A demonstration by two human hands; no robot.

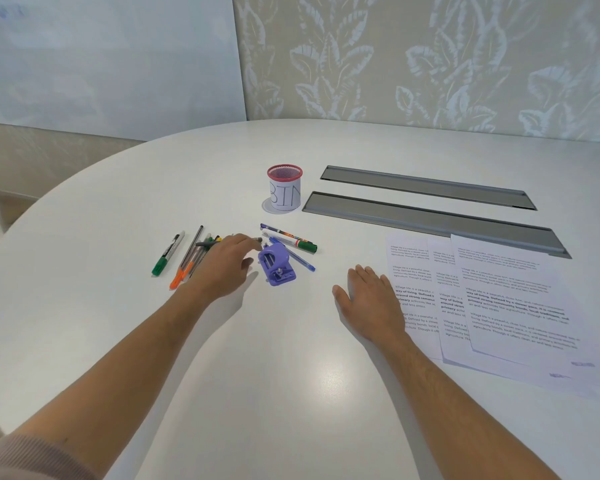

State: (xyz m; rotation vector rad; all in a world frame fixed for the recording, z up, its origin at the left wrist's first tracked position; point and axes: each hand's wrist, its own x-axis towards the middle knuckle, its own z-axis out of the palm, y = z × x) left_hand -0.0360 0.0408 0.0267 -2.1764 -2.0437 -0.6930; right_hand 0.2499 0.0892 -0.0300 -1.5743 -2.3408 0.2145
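Note:
My left hand [227,263] reaches over a loose pile of pens [191,259] on the white table [257,375]. Its fingers curl over a dark grey pen [207,243], whose ends stick out on both sides of the hand. A purple sharpener [276,266] lies just right of that hand. Behind it lie a few more pens [291,240], among them a blue one. My right hand [368,299] rests flat on the table with its fingers straight, next to the printed sheets [506,299].
A red mesh cup [284,187] with a paper label reading BIN stands behind the pens. Two grey cable-slot covers [426,199] are set into the table at the back right. A green-capped marker [167,254] lies at the far left of the pile.

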